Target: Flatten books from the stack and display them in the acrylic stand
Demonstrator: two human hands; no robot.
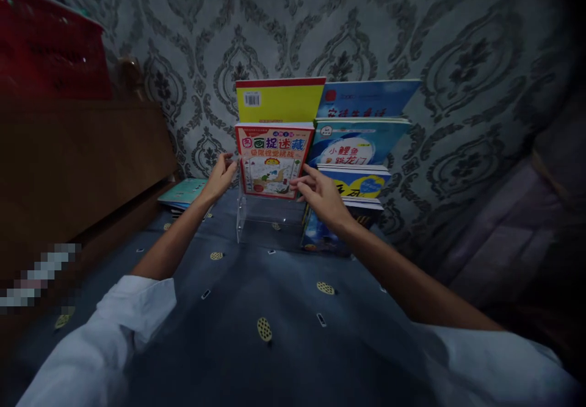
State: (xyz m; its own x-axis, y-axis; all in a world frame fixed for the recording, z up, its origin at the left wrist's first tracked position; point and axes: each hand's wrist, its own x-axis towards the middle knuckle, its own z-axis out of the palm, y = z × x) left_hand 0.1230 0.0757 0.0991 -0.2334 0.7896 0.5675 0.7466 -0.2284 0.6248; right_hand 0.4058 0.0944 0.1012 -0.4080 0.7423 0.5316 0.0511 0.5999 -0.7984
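A clear tiered rack (pixel 270 215) stands before the wall. On its left side a red-bordered picture book (pixel 273 163) leans upright, with a yellow book (pixel 279 103) behind and above it. My left hand (pixel 222 176) is at the picture book's left edge, fingers apart. Over its lower right part, my right hand (pixel 323 196) has its fingers spread at the cover. On the right side stand a blue book (pixel 368 97), a teal book (pixel 359 141), a blue and yellow book (pixel 361 182) and dark blue books (pixel 327 233) in descending tiers.
A small stack of green-covered books (pixel 183 191) lies at the back left, beside a brown wooden cabinet (pixel 82 163) with a red box (pixel 55 44) on top. Patterned dark blue cloth (pixel 229 334) covers the surface. Dark fabric hangs at the right.
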